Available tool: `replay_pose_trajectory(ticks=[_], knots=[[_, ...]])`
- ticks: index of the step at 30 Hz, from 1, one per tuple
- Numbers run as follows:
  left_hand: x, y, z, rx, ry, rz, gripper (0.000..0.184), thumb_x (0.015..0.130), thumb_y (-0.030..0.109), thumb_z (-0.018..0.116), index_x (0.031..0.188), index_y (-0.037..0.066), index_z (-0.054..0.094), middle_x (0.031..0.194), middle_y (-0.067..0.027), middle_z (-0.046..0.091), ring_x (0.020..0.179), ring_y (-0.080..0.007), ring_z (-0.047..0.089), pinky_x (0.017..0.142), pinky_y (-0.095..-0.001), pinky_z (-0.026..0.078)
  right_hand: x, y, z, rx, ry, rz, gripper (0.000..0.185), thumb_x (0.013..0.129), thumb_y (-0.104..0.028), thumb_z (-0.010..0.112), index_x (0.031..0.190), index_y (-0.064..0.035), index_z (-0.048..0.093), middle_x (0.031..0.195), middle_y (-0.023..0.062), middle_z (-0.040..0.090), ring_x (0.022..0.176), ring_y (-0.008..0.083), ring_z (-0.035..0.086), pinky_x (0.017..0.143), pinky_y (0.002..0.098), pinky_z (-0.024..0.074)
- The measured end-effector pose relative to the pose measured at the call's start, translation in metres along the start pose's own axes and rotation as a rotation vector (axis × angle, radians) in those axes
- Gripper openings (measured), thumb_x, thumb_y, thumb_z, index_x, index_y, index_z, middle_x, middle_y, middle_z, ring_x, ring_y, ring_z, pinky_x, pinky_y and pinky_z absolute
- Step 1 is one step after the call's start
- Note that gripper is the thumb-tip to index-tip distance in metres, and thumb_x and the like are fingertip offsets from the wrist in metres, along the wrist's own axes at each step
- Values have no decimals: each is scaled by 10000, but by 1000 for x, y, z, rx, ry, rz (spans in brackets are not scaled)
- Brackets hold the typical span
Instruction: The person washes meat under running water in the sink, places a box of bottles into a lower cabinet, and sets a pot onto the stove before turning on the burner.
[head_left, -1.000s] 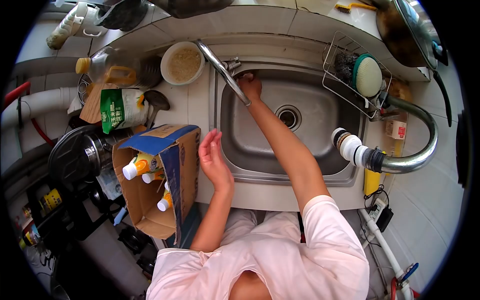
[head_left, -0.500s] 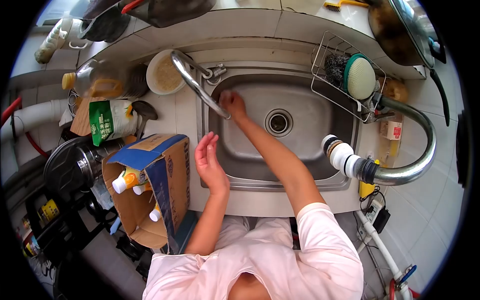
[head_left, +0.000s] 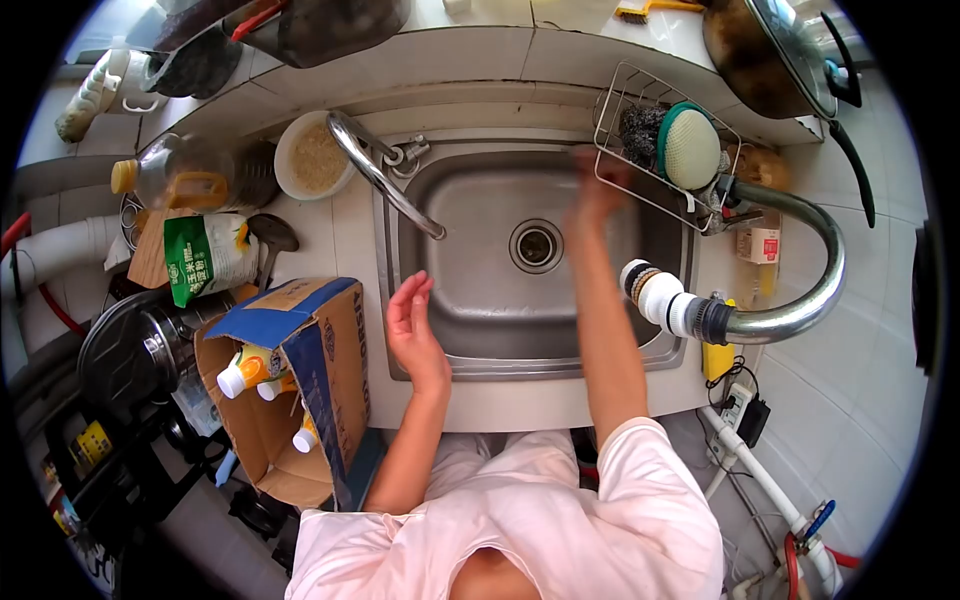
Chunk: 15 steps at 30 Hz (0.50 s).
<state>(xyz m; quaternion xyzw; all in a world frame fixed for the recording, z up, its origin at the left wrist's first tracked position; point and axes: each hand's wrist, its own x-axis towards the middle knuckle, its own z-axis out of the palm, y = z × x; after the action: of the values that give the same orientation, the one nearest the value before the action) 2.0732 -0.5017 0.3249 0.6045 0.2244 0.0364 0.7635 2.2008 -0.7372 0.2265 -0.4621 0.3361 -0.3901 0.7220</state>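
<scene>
At your far left, a cardboard box [head_left: 345, 340] holds bottles [head_left: 250, 368] with white caps. Beyond it, a white bowl [head_left: 283, 165] sits on the counter [head_left: 510, 410], just left of the curved tap [head_left: 380, 185]. Your left hand [head_left: 415, 335] is raised at the near left edge of the sink [head_left: 470, 250], holding nothing, its fingers loosely curled and close together. Right of the drain [head_left: 537, 246], your right hand [head_left: 600, 195] is over the sink, too blurred to tell how its fingers stand. Its nearest neighbour is the wire basket [head_left: 609, 105] at the sink's far right corner, carrying a dark scrubber [head_left: 640, 133] and a pale sponge [head_left: 692, 148]; whether they touch, you cannot tell.
</scene>
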Motion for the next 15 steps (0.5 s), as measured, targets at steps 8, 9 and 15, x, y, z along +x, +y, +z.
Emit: replay_pose_trajectory(ticks=[8, 9, 15], knots=[[3, 7, -3, 33, -36, 26, 205, 908, 65, 451, 1086, -21, 507, 1113, -135, 557, 1032, -201, 539, 965, -320, 377, -111, 37, 92, 87, -398, 458, 94, 844, -122, 601, 823, -87, 516, 756, 15, 555, 583, 119, 521, 493, 255, 445], [4, 8, -5, 35, -45, 23, 211, 909, 64, 448, 1095, -22, 500, 1120, -141, 551, 1035, -207, 538, 970, -326, 378, -93, 28, 77, 157, -416, 354, 136, 857, -196, 590, 820, -81, 526, 715, 22, 560, 561, 109, 518, 476, 240, 421], [2, 1, -14, 22, -49, -20, 209, 902, 67, 464, 1085, -24, 507, 1098, -132, 565, 1016, -196, 545, 951, -309, 384, 31, 7, -13, -188, -102, -344, 137, 827, -179, 615, 852, -48, 584, 681, 62, 608, 551, 136, 550, 528, 232, 443]])
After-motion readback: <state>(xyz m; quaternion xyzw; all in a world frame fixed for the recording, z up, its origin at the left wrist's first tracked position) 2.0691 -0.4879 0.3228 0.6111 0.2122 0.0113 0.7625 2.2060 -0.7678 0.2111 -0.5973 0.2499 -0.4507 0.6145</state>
